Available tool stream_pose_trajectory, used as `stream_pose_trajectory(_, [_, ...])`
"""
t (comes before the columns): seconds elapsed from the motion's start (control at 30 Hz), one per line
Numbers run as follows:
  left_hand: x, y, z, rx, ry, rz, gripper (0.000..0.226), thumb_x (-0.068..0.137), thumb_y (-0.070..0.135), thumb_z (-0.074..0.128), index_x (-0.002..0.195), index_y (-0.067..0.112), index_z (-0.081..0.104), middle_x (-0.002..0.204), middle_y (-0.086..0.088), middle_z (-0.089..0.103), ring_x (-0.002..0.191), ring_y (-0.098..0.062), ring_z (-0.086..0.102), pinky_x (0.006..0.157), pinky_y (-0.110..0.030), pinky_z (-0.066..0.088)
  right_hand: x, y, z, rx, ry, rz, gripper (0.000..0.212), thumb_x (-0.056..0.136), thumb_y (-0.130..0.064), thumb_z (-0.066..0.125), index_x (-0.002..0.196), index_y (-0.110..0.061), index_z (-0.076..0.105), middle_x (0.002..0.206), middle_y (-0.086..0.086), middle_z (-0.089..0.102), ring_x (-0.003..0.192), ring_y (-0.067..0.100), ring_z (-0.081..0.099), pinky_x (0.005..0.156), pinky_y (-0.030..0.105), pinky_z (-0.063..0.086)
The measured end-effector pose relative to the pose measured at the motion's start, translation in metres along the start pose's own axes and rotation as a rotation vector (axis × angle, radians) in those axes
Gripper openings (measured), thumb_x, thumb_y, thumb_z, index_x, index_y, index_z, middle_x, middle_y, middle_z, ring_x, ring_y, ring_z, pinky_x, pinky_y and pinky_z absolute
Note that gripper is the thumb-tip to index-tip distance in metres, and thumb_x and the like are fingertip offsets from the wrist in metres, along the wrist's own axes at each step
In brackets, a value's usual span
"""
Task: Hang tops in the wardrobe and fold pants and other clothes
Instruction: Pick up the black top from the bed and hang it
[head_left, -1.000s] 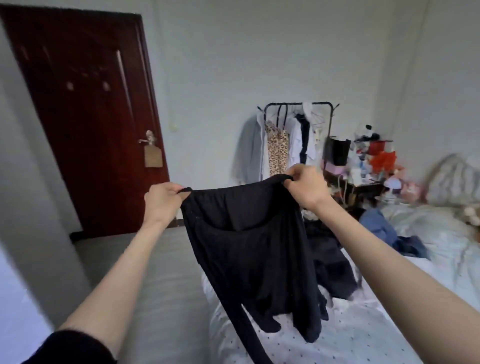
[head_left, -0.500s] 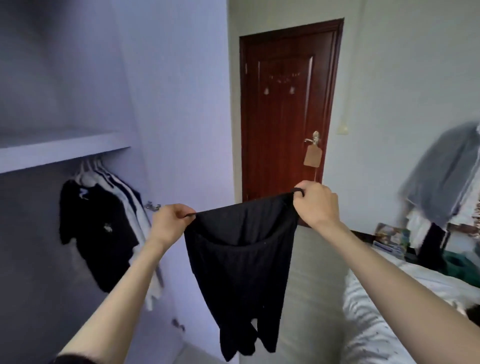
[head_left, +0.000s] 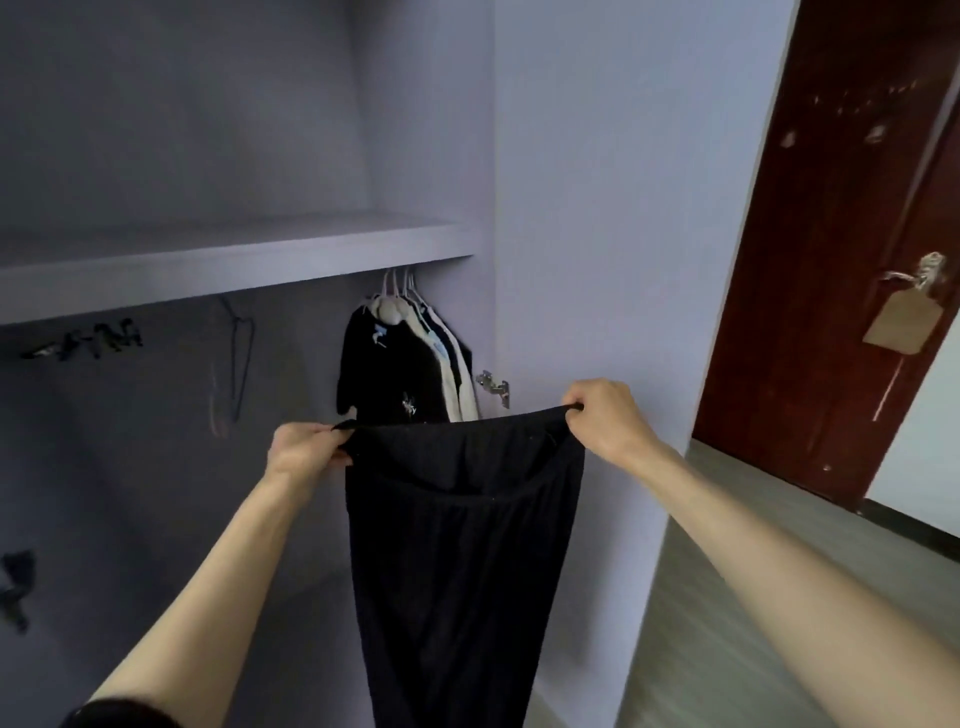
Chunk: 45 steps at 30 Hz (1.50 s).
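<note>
Black fabric hangs in front of the open wardrobe (head_left: 545, 208): the garment (head_left: 462, 545) is stretched by its top edge between both hands. The left hand (head_left: 306, 447) has its fingers (head_left: 337, 434) clamped on one corner, and the right hand (head_left: 608, 415) pinches the other. Below the shelf (head_left: 234, 260), several tops (head_left: 410, 364) already hang on white hangers, with a spare hanger (head_left: 236, 364) to their left. The elastic-looking band suggests pants, so folding seems likelier than hanging. To do it well, keep the band taut and level, let the legs drop straight, then bring the corners together evenly.
</note>
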<state>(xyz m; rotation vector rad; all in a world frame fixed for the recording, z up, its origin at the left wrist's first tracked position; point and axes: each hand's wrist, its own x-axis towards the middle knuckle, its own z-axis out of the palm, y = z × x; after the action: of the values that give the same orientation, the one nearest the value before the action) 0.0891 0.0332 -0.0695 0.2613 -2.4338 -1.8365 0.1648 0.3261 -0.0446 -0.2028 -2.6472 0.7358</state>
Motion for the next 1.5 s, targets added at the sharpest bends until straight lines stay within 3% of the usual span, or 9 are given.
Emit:
stream_pose_trajectory(0.1, [0.02, -0.004, -0.006, -0.162, 0.089, -0.108, 0.006, 0.087, 0.004, 0.063, 0.089, -0.001, 0.065, 0.053, -0.005, 0.057, 0.044, -0.01, 0.05, 0.034, -0.013, 0.036, 0.043, -0.007, 0.036, -0.036, -0.179, -0.067, 0.02, 0.073, 0.013, 0.044, 0.086, 0.014, 0.06, 0.097, 0.029, 0.063, 0.097, 0.04, 0.057, 0.072, 0.04, 0.049])
stream_pose_trajectory(0.3, [0.034, -0.016, -0.033, -0.023, 0.125, -0.024, 0.007, 0.087, 0.01, 0.063, 0.083, 0.008, 0.069, 0.073, -0.007, 0.06, 0.068, -0.017, 0.053, 0.059, -0.027, 0.037, 0.109, -0.015, 0.094, -0.106, -0.46, -0.257, 0.016, 0.072, 0.004, 0.047, 0.082, 0.012, 0.057, 0.09, 0.027, 0.06, 0.077, 0.04, 0.054, 0.078, 0.039, 0.049])
stream_pose_trajectory(0.47, [0.037, -0.031, -0.061, 0.063, 0.189, -0.013, 0.007, 0.087, 0.009, 0.062, 0.086, 0.011, 0.068, 0.08, -0.007, 0.065, 0.077, -0.018, 0.057, 0.074, -0.034, 0.042, 0.126, -0.039, 0.139, -0.168, -0.581, -0.416, 0.029, 0.08, -0.011, 0.049, 0.054, -0.013, 0.035, 0.059, 0.005, 0.041, 0.061, 0.018, 0.042, 0.058, 0.029, 0.032])
stream_pose_trajectory(0.63, [0.049, -0.056, -0.089, 0.112, 0.363, -0.048, 0.003, 0.084, 0.006, 0.066, 0.085, 0.008, 0.068, 0.073, -0.001, 0.064, 0.067, -0.01, 0.058, 0.057, -0.013, 0.045, 0.145, -0.068, 0.175, -0.218, -0.511, -0.579, 0.036, 0.089, -0.024, 0.05, 0.057, -0.018, 0.035, 0.059, -0.002, 0.042, 0.058, 0.017, 0.044, 0.05, 0.027, 0.031])
stream_pose_trajectory(0.83, [0.088, -0.092, -0.126, 0.365, 0.54, -0.15, 0.011, 0.079, 0.001, 0.07, 0.09, -0.001, 0.068, 0.093, -0.017, 0.068, 0.092, -0.028, 0.061, 0.081, -0.031, 0.043, 0.186, -0.108, 0.212, -0.415, -0.239, -0.709, 0.02, 0.094, -0.021, 0.043, 0.095, -0.015, 0.062, 0.091, 0.005, 0.066, 0.089, 0.024, 0.061, 0.065, 0.028, 0.035])
stream_pose_trajectory(1.0, [0.127, -0.116, -0.145, 0.515, 0.632, -0.204, 0.011, 0.086, 0.015, 0.064, 0.077, 0.01, 0.065, 0.076, -0.009, 0.066, 0.077, -0.025, 0.063, 0.066, -0.027, 0.044, 0.213, -0.129, 0.257, -0.15, -0.288, -0.554, 0.017, 0.089, -0.009, 0.049, 0.102, -0.01, 0.059, 0.095, 0.008, 0.064, 0.089, 0.03, 0.062, 0.064, 0.03, 0.044])
stream_pose_trajectory(1.2, [0.151, -0.12, -0.134, -0.459, 0.481, -0.488, 0.014, 0.086, -0.008, 0.056, 0.078, 0.003, 0.056, 0.076, -0.01, 0.059, 0.066, -0.018, 0.055, 0.038, -0.016, 0.047, 0.229, -0.14, 0.312, 0.117, -0.573, -0.349, 0.016, 0.086, -0.016, 0.057, 0.077, -0.026, 0.066, 0.085, -0.003, 0.066, 0.087, 0.018, 0.063, 0.071, 0.025, 0.048])
stream_pose_trajectory(1.43, [0.168, -0.094, -0.132, -0.069, 0.444, -0.41, 0.009, 0.083, 0.006, 0.065, 0.076, 0.012, 0.063, 0.069, -0.005, 0.059, 0.061, -0.013, 0.052, 0.055, -0.021, 0.039, 0.247, -0.174, 0.36, 0.147, -0.919, -0.288, 0.025, 0.088, -0.007, 0.053, 0.106, 0.002, 0.067, 0.113, 0.017, 0.066, 0.1, 0.028, 0.062, 0.086, 0.03, 0.052])
stream_pose_trajectory(1.5, [0.175, -0.085, -0.131, -0.058, 0.463, -0.368, 0.011, 0.082, 0.006, 0.065, 0.074, 0.013, 0.064, 0.065, -0.004, 0.057, 0.059, -0.012, 0.05, 0.055, -0.021, 0.039, 0.25, -0.195, 0.364, 0.295, -0.99, -0.232, 0.029, 0.093, -0.008, 0.048, 0.115, 0.006, 0.061, 0.119, 0.022, 0.062, 0.089, 0.025, 0.062, 0.069, 0.019, 0.05])
